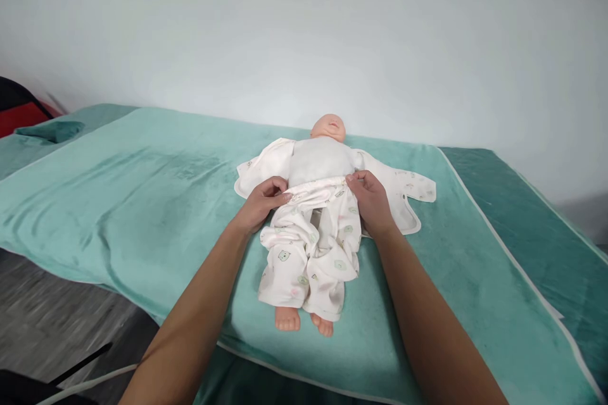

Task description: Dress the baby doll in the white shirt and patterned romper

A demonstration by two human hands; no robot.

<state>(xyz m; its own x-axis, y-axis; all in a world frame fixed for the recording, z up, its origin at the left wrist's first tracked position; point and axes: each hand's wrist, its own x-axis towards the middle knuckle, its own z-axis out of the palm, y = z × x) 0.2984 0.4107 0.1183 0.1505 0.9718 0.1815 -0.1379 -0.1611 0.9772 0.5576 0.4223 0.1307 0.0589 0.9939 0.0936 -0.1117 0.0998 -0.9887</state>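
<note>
Head view, taking my feed from left to right and reading the clock from the picture's middle: a black and red object [21,115] sits at the edge, between 9 and 10 o'clock, too cut off for me to name. Around 8 o'clock I see grey floor [52,304] and a pale cord [90,385] crossing low. The green sheet [142,202] spreads from there, lightly creased, under everything at the centre.

Next comes the left hand [266,202], thumb and fingers closed on the waistband of the printed pants [287,269], at their 10 o'clock corner. The doll [316,163] lies on its back on the sheet, head toward 12 o'clock, feet toward 6, toes poking out below the pant legs. Its pants are up over the legs, bunched, the waistband across the belly. A shirt [394,185] lies spread open beneath it, sleeves toward 9 and 3.

The right hand [373,199] pinches the waistband at 2 o'clock, thumb against fingers with only cloth between. Farther right, around 4 o'clock, a darker green strip [546,221] borders the sheet.
</note>
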